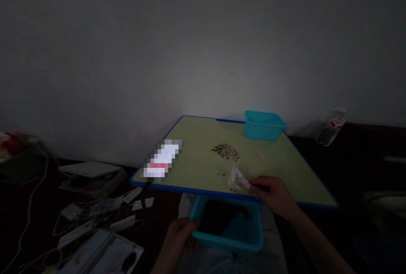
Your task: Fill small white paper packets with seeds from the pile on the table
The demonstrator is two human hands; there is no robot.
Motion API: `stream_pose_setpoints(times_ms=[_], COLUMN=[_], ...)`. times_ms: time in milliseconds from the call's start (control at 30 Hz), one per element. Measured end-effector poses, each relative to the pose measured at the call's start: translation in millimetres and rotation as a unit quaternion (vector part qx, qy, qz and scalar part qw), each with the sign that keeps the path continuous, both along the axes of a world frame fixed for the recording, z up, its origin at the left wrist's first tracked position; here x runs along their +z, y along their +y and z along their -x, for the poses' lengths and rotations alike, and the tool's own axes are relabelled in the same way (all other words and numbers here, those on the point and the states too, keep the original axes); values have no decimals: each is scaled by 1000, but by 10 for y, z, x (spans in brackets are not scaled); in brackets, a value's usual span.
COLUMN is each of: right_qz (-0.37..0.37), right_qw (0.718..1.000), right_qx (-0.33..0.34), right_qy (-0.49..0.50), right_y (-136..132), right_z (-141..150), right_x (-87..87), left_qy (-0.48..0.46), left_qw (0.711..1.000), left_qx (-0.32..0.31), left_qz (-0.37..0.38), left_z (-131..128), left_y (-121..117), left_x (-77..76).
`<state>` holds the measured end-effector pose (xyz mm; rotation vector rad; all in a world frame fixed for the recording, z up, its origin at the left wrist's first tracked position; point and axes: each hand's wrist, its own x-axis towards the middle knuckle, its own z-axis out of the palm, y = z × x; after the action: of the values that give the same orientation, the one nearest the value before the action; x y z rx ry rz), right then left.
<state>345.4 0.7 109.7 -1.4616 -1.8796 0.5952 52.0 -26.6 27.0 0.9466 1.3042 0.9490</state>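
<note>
My right hand is closed on a bent, whitish piece, paper or plastic, held low over the table's front edge. Behind it on the table lies a pile of mixed dark and pale grains, with a few dark grains strayed toward the front. My left hand grips the left rim of a turquoise tub, which rests at my lap just under the table edge. Dark material covers the left and back part of the tub's bottom. Dim light hides the fingertips at the rim.
A second turquoise tub stands at the table's back right. Pale specks lie right of the pile on the blue-edged table. A pixelated bright screen is at its left. Cables and white power strips clutter the left floor.
</note>
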Motion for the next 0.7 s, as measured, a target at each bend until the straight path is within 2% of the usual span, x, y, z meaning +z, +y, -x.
stream_pose_setpoints(times_ms=[233,433,700], right_qz=[13,-41,-58], right_qw=[998,999,996], right_qx=[63,-31,-44], right_qy=[9,0,-45], right_y=[13,66,182], right_z=[102,14,9], right_x=[109,92,51], left_qy=[-7,-4,5], left_qw=[1000,1000,998], left_qx=[0,30,63], left_qz=[-1,5,18], left_z=[16,50,147], left_y=[2,5,39], left_x=[-7,16,-69])
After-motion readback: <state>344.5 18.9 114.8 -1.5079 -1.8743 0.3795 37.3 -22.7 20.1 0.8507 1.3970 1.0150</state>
